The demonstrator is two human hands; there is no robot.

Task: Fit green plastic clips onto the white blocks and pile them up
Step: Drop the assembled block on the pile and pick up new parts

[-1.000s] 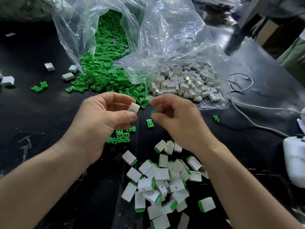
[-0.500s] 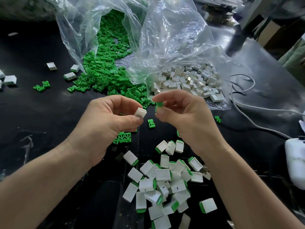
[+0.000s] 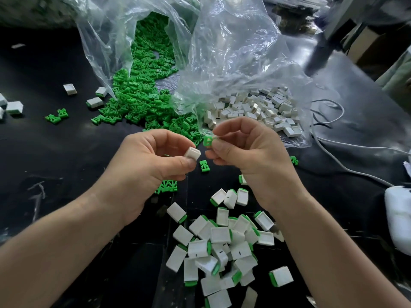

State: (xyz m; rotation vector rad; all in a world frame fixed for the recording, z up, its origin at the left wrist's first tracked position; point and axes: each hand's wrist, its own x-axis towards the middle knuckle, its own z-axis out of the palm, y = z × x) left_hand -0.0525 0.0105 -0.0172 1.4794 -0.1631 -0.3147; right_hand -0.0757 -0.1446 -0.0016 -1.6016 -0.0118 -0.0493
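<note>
- Parts this small look light, hard and smooth; I think a side pinch holds them, but thin clip legs could snap.
- Left hand (image 3: 153,172): its grip is curled, and thumb and finger pinch the white block (image 3: 192,153), above the pile of finished blocks (image 3: 224,245).
- Right hand (image 3: 251,156): its fingertip grip pinches the green clip (image 3: 208,140), also above the pile and just beside the block.

Black table (image 3: 55,152), glossy, with pale scuff marks left of the left hand (image 3: 146,167). Pale glare on its surface beyond the right hand (image 3: 251,150). White cables (image 3: 378,148) run right of that hand. Brown cardboard box (image 3: 368,42) far right, blurred.
</note>
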